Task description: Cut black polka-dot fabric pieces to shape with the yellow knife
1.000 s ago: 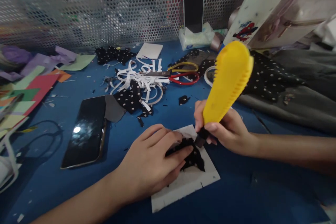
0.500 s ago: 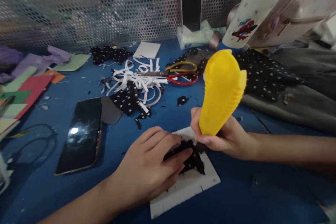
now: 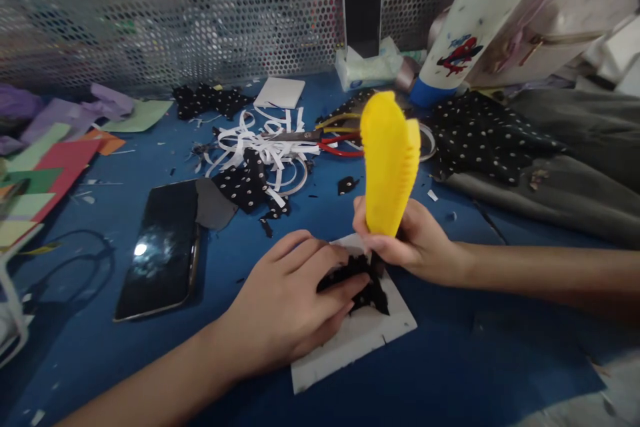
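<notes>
My right hand [image 3: 400,240] is closed around a yellow utility knife [image 3: 389,160], held upright with its rounded end up. Its dark lower end meets a black dotted piece of fabric [image 3: 375,297], partly hidden by my fingers. Under the fabric lies a white square pad [image 3: 345,360]. My left hand [image 3: 300,300] rests on fabric and pad from the left, fingers stretched and slightly apart, pressing the fabric down.
A phone [image 3: 160,247] lies at left. Behind are white paper strips [image 3: 250,143], scissors [image 3: 330,141], dotted fabric scraps [image 3: 245,183] and a white pad [image 3: 280,92]. A bottle [image 3: 475,27], upright phone [image 3: 362,7] and grey cloth [image 3: 575,147] stand or lie farther back.
My right hand has moved slightly left with the utility knife, which now stands more upright. My left hand keeps its place on the fabric. The whole view has shifted a little.
</notes>
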`<state>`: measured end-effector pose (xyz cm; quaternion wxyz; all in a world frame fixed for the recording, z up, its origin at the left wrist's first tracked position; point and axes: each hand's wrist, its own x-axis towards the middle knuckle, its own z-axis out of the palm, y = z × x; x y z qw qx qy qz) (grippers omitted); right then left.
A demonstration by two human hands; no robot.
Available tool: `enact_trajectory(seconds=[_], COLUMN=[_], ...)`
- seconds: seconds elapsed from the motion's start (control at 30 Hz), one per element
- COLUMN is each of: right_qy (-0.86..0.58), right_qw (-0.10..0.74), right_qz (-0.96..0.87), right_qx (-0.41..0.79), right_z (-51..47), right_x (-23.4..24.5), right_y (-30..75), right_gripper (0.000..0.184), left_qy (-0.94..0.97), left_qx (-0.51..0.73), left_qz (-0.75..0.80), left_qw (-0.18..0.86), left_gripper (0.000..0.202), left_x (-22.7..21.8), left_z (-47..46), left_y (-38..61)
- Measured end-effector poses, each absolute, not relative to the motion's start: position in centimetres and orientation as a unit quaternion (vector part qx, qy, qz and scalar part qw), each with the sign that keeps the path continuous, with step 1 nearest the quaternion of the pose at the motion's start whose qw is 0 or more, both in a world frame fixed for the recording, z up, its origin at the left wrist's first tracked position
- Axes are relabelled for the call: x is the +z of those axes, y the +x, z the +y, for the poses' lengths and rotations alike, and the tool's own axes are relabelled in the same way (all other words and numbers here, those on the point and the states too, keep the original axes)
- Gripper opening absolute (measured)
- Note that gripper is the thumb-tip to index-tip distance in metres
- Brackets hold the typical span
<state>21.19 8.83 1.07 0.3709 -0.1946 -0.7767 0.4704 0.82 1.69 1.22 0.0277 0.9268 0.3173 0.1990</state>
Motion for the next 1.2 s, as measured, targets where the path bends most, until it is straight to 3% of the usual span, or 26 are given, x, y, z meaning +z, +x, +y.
enact_trajectory(seconds=[0.13,0.23,0.7,1.03,1.2], right_qy=[-0.181,-0.192,-0.199,-0.148,-0.196], right_qw=[0.456,0.475,0.424,0.337,0.395], right_qz=[-0.743,-0.734,-0.767,-0.818,-0.760], right_qx=[0.455,0.445,0.439,0.441,0.478], right_z=[8.81,8.83,9.07,8.81,8.96], right_x=[0.65,0.71,0.65,1.24,1.08], right_y=[21.60,21.66,21.57,21.17,21.42], right_gripper=[0.023,0.028,0.023,0.027,0.025], left_qy=[0.927,0.927,0.934,0.927,0.932], left_qx=[0.203,0.195,0.172,0.201,0.182], left_qz=[0.316,0.318,0.309,0.311,0.311], left_qw=[0.031,0.034,0.058,0.055,0.049], left_gripper=[0.029,0.028,0.034,0.031,0.031], left_x=[1.36,1.28,1.38,1.27,1.54], left_z=[1.78,1.78,1.77,1.88,1.86], left_y=[0.74,0.70,0.21,0.45,0.42])
